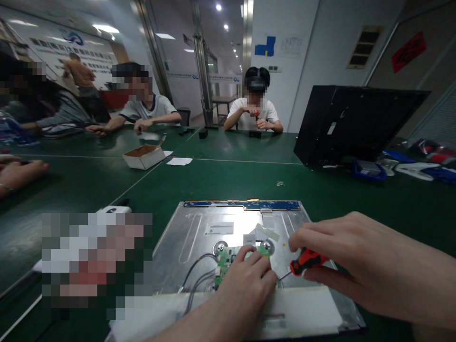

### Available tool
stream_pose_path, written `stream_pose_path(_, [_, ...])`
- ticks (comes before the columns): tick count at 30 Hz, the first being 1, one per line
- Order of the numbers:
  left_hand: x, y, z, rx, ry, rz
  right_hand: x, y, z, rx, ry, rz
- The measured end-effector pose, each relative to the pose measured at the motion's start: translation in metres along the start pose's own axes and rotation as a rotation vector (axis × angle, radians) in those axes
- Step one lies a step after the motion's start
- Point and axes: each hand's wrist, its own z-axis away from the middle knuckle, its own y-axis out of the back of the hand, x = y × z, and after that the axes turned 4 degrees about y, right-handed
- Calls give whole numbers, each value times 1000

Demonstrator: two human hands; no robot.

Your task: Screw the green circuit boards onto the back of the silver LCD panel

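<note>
A flat metal display panel lies on the table in front of me, with a narrow blue circuit strip along its far edge. My left hand is over a green circuit board near the panel's middle, fingers curled onto it and covering much of it. In my right hand is a red and black screwdriver, gripped between thumb and fingers. Its thin shaft points left toward the board's right edge; the tip is hidden near my left hand. Grey cables run from the board's left side.
A black monitor housing stands at the right, beside a blue tray. An open white box and papers lie further off. Several people sit around the green table; a co-worker's hand rests at the left.
</note>
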Motion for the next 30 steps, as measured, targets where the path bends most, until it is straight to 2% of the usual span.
stream_pose_path(9, [0, 4, -1, -55, 15, 65, 1, 0, 0, -16, -6, -5])
stream_pose_path(21, [0, 2, -2, -58, 31, 75, 3, -2, -5, -2, 40, -9])
stream_pose_path(30, [-1, -1, -3, -75, 26, 85, 1, -2, -7, -39, 66, -22])
